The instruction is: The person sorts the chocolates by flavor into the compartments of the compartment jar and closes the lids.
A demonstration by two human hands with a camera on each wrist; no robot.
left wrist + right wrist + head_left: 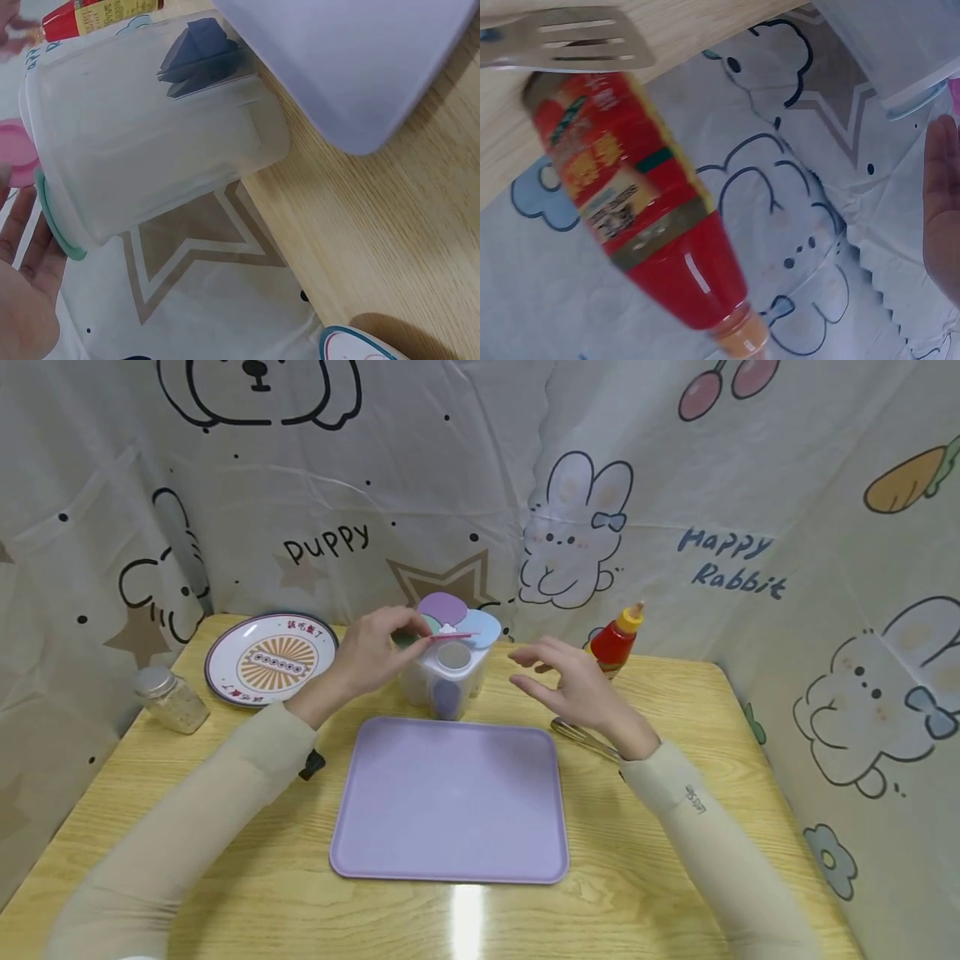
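Note:
My left hand (375,647) pinches the edge of a raised pink lid (456,637) on a translucent storage container (416,685). Below that lid a round opening (454,655) shows. The container's other lids are a purple lid (442,608), a light blue lid (483,627) and a green one, partly hidden by my fingers. Through the front wall a dark blue object (201,56) shows inside; its kind is unclear. My right hand (570,683) hovers to the right of the container, fingers loosely bent, holding nothing.
A lilac tray (450,802) lies in front of the container. To the left are a patterned plate (225,664), a glass jar (180,706) and a small black object (312,766). A red sauce bottle (613,643) and a slotted turner (577,45) are near my right hand.

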